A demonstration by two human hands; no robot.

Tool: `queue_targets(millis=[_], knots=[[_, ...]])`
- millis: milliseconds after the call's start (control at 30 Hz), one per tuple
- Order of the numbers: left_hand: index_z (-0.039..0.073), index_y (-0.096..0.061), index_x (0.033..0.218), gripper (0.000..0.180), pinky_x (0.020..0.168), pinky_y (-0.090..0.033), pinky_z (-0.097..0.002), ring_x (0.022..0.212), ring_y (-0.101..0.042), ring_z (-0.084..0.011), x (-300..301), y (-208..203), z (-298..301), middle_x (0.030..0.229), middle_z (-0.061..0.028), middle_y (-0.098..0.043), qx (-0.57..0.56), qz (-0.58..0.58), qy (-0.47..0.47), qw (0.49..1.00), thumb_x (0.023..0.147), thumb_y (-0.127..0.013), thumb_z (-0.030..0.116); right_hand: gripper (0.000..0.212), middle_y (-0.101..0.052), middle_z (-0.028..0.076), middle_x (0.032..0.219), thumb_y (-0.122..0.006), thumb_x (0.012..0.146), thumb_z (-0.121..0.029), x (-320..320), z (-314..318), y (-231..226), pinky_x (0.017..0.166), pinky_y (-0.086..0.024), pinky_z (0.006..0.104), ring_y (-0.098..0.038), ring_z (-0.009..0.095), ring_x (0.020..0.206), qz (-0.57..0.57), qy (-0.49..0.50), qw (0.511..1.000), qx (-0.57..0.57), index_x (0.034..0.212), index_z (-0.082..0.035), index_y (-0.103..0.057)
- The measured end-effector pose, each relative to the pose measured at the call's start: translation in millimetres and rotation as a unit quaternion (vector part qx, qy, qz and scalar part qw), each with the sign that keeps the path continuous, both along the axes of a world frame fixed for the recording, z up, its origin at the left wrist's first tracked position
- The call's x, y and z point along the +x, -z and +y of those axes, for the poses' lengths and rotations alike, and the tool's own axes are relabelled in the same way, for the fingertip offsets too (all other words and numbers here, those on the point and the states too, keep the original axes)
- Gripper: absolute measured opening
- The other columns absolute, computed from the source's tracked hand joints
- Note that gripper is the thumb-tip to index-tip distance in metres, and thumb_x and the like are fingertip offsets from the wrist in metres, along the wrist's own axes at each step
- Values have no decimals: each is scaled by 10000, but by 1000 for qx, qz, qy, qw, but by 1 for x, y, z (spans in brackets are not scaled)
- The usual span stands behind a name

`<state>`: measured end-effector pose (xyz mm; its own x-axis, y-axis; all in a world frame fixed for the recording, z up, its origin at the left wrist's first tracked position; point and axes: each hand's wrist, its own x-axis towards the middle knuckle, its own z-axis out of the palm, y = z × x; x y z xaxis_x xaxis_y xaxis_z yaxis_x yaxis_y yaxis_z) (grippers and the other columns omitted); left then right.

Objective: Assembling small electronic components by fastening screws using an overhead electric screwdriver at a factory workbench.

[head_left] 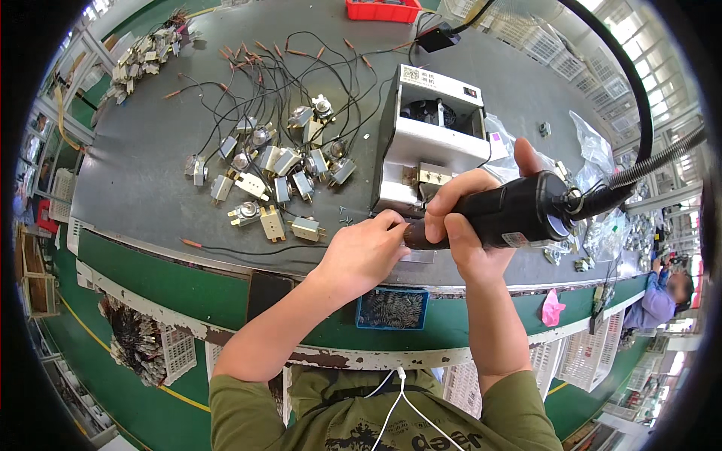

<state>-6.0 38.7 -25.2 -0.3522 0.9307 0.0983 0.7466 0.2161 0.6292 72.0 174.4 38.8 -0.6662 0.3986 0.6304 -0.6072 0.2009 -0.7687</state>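
Observation:
My right hand [481, 263] is wrapped round a black electric screwdriver [519, 210], which lies almost level with its tip toward the left. My left hand [362, 252] is closed in a pinch at that tip; whatever its fingers hold is hidden. A black wire [256, 250] with a reddish end runs along the table to the left hand's wrist. Just behind both hands stands a silver and white screw feeder [444, 143] with a small part in its front opening. Several grey and cream thermostat-like parts [286, 161] with black leads lie in a heap to the left.
A blue tray [392, 308] of small metal pieces sits at the table's front edge. Plastic bags [605, 237] and loose parts cover the right side. A coiled cable [654, 165] hangs to the screwdriver. A red bin [383, 10] stands at the back; another person [656, 304] sits far right.

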Motion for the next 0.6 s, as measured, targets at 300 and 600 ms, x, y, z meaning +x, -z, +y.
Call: queue_targets(millis=[300, 600], knots=[[50, -598, 1088, 255, 771, -546, -429, 950, -654, -305, -4, 0, 3, 1139, -72, -587, -64, 0, 12, 998, 923, -655, 236, 974, -651, 164, 829, -695, 818, -25, -11, 15, -5, 548, -514, 284, -596, 166, 570, -18, -122, 992, 17, 1577, -117, -92], [46, -591, 1060, 265, 761, -547, -420, 935, -658, -298, -3, 2, 2, 1123, -65, -582, -30, 11, 4, 999, 915, -666, 254, 935, -655, 157, 850, -621, 806, 69, -11, 11, -8, 598, -534, 274, -622, 163, 610, -57, -92, 994, 22, 1551, -49, -68]])
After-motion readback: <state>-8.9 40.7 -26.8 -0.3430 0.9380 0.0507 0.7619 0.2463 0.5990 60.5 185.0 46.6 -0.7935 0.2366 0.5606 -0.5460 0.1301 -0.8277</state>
